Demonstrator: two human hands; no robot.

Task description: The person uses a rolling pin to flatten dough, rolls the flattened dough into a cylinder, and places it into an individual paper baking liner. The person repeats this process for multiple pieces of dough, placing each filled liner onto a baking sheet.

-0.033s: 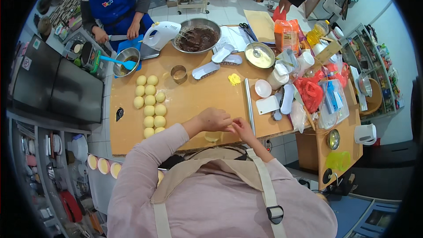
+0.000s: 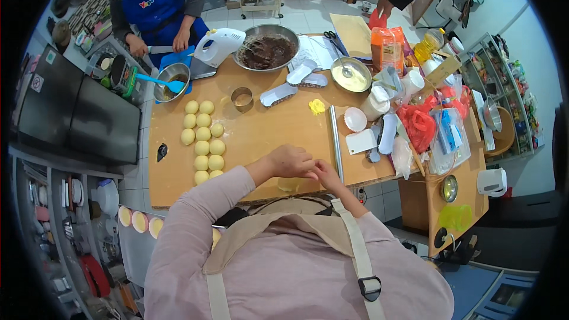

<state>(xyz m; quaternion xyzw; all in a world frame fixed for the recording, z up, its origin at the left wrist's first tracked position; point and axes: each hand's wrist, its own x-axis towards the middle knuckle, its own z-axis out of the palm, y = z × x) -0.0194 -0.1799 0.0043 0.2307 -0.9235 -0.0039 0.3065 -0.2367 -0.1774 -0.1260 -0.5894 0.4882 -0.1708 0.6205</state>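
My left hand (image 2: 289, 162) and my right hand (image 2: 324, 173) meet above the front edge of the wooden table (image 2: 267, 124). Their fingers are curled together, and whatever they hold is hidden. Just below them on the wood is a faint pale patch (image 2: 288, 185). To the left, several round yellow dough balls (image 2: 202, 133) lie in uneven columns. A steel rolling rod (image 2: 336, 145) lies right of my right hand. Beyond it sits a small bright yellow lump (image 2: 317, 106).
Far on the table stand a bowl of dark batter (image 2: 269, 50), a white hand mixer (image 2: 218, 46) and a metal ring (image 2: 242, 99). Bags, paper moulds and a spatula bowl (image 2: 172, 83) crowd the sides. A person in a blue apron (image 2: 154, 6) works at the far left.
The pale yellow piece on the table below my hands now shows only as a faint patch. My hands stay close together in nearly the same place.
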